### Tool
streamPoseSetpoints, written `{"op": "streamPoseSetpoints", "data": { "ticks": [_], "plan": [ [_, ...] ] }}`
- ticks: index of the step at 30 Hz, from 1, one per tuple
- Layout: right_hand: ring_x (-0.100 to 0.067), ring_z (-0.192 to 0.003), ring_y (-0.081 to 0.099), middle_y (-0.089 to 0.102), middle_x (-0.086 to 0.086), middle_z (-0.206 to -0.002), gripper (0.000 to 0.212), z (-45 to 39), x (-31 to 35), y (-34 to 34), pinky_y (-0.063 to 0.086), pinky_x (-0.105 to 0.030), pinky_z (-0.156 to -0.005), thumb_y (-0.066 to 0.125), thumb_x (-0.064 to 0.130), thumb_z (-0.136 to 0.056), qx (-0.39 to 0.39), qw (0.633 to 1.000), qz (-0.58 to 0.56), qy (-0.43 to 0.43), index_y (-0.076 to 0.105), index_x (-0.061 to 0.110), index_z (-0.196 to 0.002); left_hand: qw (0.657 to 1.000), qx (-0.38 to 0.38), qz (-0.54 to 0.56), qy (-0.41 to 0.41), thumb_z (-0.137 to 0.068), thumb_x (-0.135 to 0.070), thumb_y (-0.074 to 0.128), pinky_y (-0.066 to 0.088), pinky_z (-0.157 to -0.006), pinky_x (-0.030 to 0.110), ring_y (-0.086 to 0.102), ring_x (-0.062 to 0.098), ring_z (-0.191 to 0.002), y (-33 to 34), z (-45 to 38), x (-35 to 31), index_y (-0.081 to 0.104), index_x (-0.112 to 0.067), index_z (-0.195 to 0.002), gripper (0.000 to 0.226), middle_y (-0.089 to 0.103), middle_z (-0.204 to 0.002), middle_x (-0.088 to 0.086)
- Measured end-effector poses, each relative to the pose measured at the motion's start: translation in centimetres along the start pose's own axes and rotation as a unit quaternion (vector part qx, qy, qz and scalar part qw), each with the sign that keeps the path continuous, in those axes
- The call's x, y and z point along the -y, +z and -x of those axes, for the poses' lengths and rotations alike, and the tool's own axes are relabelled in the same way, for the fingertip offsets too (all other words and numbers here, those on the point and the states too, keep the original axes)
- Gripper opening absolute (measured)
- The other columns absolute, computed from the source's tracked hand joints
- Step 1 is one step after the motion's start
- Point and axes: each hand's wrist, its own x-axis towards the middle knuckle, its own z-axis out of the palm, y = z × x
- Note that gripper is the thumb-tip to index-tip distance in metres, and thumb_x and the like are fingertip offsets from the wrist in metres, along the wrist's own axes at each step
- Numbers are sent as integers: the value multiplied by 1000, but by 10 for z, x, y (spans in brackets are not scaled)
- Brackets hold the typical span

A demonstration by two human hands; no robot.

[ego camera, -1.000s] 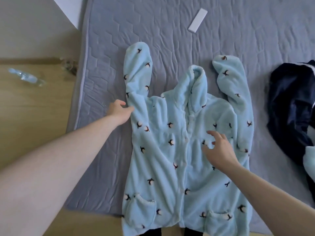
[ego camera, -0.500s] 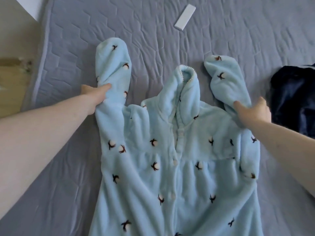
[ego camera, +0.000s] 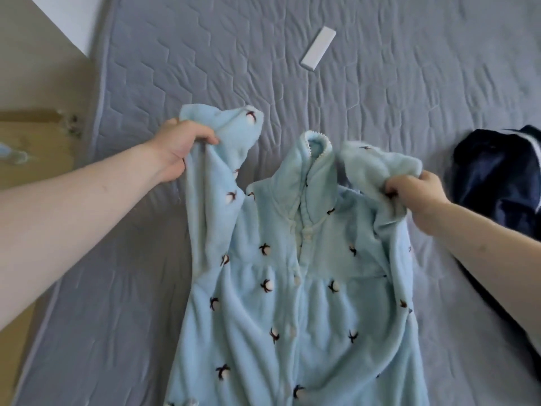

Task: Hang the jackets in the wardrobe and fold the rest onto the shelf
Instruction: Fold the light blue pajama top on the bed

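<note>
A light blue fleece robe (ego camera: 295,288) with small dark-and-white cotton prints and a buttoned front lies face up on the grey quilted mattress (ego camera: 205,54). My left hand (ego camera: 181,148) grips its left sleeve, bunched and lifted off the mattress. My right hand (ego camera: 415,191) grips the right sleeve, which is also gathered and raised toward the collar. The robe's hem runs out of view at the bottom.
A dark navy garment (ego camera: 497,183) lies crumpled at the right edge of the mattress. A small white rectangular object (ego camera: 318,48) rests on the mattress beyond the robe. Wooden floor (ego camera: 32,153) with a clear plastic bottle (ego camera: 11,153) shows at the left.
Both hands have closed on the sleeves and lifted them, so the sleeves, flat and stretched out before, are now bunched and pulled inward. The view has shifted slightly.
</note>
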Motion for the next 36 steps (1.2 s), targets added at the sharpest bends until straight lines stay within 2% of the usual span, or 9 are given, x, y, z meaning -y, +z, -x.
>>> {"op": "streamPoseSetpoints", "data": {
  "ticks": [5, 8, 11, 14, 18, 24, 27, 32, 36],
  "plan": [
    [-15, -84, 79, 80, 6, -92, 40, 58, 23, -23, 62, -28, -62, 86, 24, -59, 93, 989, -26, -116, 75, 28, -97, 992, 76, -8, 101, -61, -27, 96, 61, -87, 38, 75, 19, -105, -4, 76, -21, 78, -14, -112, 55, 79, -111, 2],
    [-16, -91, 79, 81, 3, -102, 43, 99, 30, -32, 65, -33, -72, 92, 43, -69, 159, 982, -40, -97, 77, 27, -106, 977, 71, -140, 146, -58, -37, 92, 61, -74, 31, 76, 8, -93, -12, 120, -20, 80, -30, -92, 37, 80, -97, -10],
    [-7, -81, 77, 80, 11, -93, 15, 136, 23, -45, 64, -28, -64, 86, 24, -81, 176, 968, 56, -168, 80, 32, -93, 907, 84, -331, 248, -66, -28, 74, 55, -59, 42, 68, 18, -70, -17, 162, -2, 69, -20, -84, 20, 73, -77, 3],
    [1, -75, 68, 74, 12, -87, 27, 167, 0, -55, 56, -19, -65, 74, -3, -78, 168, 936, 171, -259, 75, 23, -84, 823, 160, -424, 343, -68, -7, 64, 40, -65, 30, 55, 24, -77, -20, 201, 34, 51, -32, -87, 35, 57, -79, -7],
    [-15, -84, 60, 64, 9, -79, 30, 200, -53, -67, 41, -8, -77, 63, -22, -56, 230, 835, 310, -392, 67, 3, -72, 691, 284, -517, 418, -53, 4, 60, 43, -77, 36, 52, 22, -86, -25, 240, 98, 48, -23, -76, 38, 53, -82, -7],
    [-21, -151, 26, 43, 11, -157, 59, 236, -163, -76, 40, -28, -111, 52, -11, -85, 383, 660, 574, -297, 73, 28, -123, 588, 359, -609, 393, -62, 2, 65, 34, -106, 28, 50, 21, -123, -28, 282, 222, 55, -28, -84, 39, 61, -127, -6],
    [-20, -160, 1, 20, 9, -169, 64, 253, -207, -74, 30, -34, -124, 49, -6, -87, 381, 658, 618, -199, 66, 35, -134, 622, 352, -644, 272, -73, 5, 57, 22, -122, 31, 19, 23, -151, -29, 298, 267, 61, -28, -109, 49, 31, -160, -2],
    [-26, -143, 35, 43, 2, -151, 43, 267, -233, -70, 41, -41, -110, 67, 20, -92, 148, 892, 413, -107, 62, 27, -134, 864, 87, -470, 160, -77, -11, 67, 38, -109, 30, 40, 17, -133, -31, 288, 278, 57, -25, -108, 36, 44, -143, -5],
    [-36, -144, 35, 27, -6, -161, 97, 248, -234, -70, 42, -58, -110, 81, 50, -80, 20, 950, 307, 57, 25, 27, -156, 934, -103, -335, -65, -72, -42, 82, 42, -106, 39, 49, 26, -127, -37, 247, 271, 51, -19, -127, 67, 50, -136, 3]
  ]
}}
